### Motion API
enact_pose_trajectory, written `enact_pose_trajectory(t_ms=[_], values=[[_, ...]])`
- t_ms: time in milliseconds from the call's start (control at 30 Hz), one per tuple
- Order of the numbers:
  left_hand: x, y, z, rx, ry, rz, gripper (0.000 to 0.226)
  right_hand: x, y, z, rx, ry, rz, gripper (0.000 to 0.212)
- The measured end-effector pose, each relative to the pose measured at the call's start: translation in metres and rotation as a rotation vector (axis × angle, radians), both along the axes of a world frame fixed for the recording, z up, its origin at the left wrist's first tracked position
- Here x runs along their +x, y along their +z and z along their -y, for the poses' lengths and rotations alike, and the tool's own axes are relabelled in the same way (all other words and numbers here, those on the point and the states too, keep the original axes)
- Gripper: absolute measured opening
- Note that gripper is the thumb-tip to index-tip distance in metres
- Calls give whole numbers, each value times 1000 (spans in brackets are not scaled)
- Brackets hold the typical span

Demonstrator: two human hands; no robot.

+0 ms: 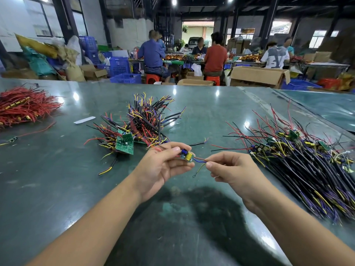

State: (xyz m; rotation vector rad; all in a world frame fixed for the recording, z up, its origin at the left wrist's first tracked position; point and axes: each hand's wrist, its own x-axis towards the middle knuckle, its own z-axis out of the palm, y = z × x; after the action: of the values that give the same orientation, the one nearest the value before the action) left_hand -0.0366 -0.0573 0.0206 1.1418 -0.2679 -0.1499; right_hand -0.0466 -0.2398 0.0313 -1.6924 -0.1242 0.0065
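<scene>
A small circuit board (186, 156) with a yellow and a blue part sits between the thumb and fingers of my left hand (163, 166), held above the green table (57, 179). Thin blue, brown and yellow wires (199, 161) run from the board's right end. My right hand (230, 169) pinches those wires at its fingertips, just right of the board. A yellow wire with a ring end hangs down between the hands. Red wires stick out of the board's left side behind my left fingers.
A tangled pile of wired boards (142, 125) lies beyond my left hand. A long row of wired boards (299, 160) fills the right side. Red wires (25, 106) are heaped far left, with a white strip (84, 120) nearby. People sit at tables (211, 58) behind, among boxes and crates.
</scene>
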Motion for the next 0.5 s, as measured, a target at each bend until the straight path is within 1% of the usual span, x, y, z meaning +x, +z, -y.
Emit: enact_pose_trajectory(t_ms=[67,167,233,300,367,500], values=[[0,-2,1,27,1,20,8,0,-1,-1,-7,-29,39,16],[-2,-5,2,81,41,78,11,-1,-2,-1,0,-22,54,16],[-2,-5,2,94,43,124,11,-2,-1,-1,30,21,-4,11],[-3,-5,2,111,38,157,12,-3,0,-1,94,76,-118,7],[-4,-4,2,114,31,174,14,-3,3,-1,164,127,-217,7],[-4,-2,1,111,27,194,13,-3,5,3,240,172,-270,12]])
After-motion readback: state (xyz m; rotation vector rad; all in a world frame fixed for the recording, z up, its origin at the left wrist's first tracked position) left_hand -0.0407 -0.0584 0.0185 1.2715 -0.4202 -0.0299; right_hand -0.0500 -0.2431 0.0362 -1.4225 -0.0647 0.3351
